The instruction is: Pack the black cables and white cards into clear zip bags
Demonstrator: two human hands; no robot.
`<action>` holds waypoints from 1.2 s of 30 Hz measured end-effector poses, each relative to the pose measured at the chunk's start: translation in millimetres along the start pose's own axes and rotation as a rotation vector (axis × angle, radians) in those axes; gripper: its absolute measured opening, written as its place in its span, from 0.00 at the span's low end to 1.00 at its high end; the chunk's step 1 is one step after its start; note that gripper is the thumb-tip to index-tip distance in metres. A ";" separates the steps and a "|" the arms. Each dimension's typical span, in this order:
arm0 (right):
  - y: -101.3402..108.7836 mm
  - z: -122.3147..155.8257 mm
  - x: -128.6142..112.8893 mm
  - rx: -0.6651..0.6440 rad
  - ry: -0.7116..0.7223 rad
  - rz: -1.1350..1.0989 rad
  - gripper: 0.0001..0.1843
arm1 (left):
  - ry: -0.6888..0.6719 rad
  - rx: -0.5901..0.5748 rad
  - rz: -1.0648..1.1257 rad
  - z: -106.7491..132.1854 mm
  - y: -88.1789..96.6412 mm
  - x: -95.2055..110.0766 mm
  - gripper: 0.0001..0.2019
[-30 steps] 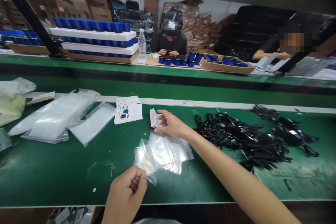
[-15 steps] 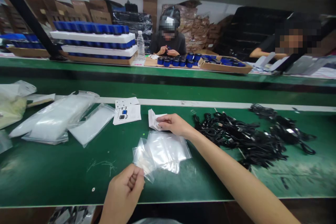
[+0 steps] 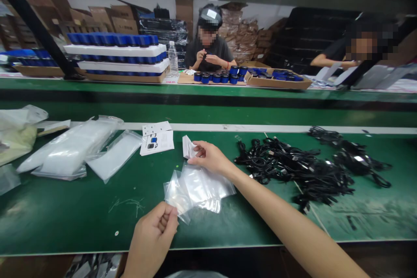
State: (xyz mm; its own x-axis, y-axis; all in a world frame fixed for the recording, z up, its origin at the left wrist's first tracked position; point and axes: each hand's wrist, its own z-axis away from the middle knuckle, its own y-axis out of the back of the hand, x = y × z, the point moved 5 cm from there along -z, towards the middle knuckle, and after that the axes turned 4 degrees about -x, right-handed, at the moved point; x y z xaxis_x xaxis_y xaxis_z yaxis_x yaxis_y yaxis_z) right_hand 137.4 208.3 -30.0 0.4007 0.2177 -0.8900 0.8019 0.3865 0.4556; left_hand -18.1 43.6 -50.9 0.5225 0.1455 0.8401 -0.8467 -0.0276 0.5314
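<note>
Near the front edge of the green bench, my left hand (image 3: 156,230) is closed, pinching the lower corner of a small clear plastic bag (image 3: 177,195). That bag partly overlaps a loose pile of flat clear bags (image 3: 202,186) lying on the bench. Behind the pile stands a small stack of folded white leaflets (image 3: 187,147). My right hand (image 3: 210,157) reaches across to it from the right, thumb and fingers closed on the stack's right side. Whether one leaflet or several are between the fingertips is hidden.
Printed cards (image 3: 158,139) lie left of the leaflets, and filled plastic bags (image 3: 68,152) farther left. A heap of black cables (image 3: 293,169) spreads to the right. Across a raised ledge, two people work near blue-and-black round items (image 3: 216,78) and stacked trays (image 3: 120,67).
My right hand's fingers have shifted slightly on the leaflet stack. My left hand keeps hold of the bag, nearly still. The person opposite has raised their head and hands a little.
</note>
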 end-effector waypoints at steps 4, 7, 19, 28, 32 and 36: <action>0.8 0.9 5.1 -0.012 0.017 -0.060 0.30 | 0.025 0.003 0.056 0.4 -0.6 -1.0 0.15; 2.8 -0.3 2.3 0.010 0.040 -0.088 0.15 | 0.053 0.003 0.131 0.4 -0.2 -2.4 0.14; -9.7 111.8 -70.3 0.164 0.237 -0.070 0.07 | 0.184 0.224 0.626 -15.7 22.1 18.4 0.16; -48.8 128.2 -46.7 0.361 -0.026 -0.142 0.09 | 0.009 0.511 0.336 -13.1 25.4 30.1 0.14; -59.2 133.2 -37.1 0.460 -0.112 -0.327 0.24 | -0.043 0.618 0.179 -9.0 30.6 39.5 0.09; -81.6 132.3 -30.9 0.178 -0.165 -0.494 0.23 | -0.041 0.632 0.100 -6.4 29.0 46.0 0.07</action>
State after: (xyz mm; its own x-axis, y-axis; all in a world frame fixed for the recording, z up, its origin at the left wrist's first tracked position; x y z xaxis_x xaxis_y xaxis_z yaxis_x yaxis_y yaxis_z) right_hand 118.2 51.4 -42.3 0.0099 -0.1001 -0.9949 0.9689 0.2468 -0.0152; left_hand -19.2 55.8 2.4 0.4581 0.0740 0.8858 -0.6753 -0.6191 0.4009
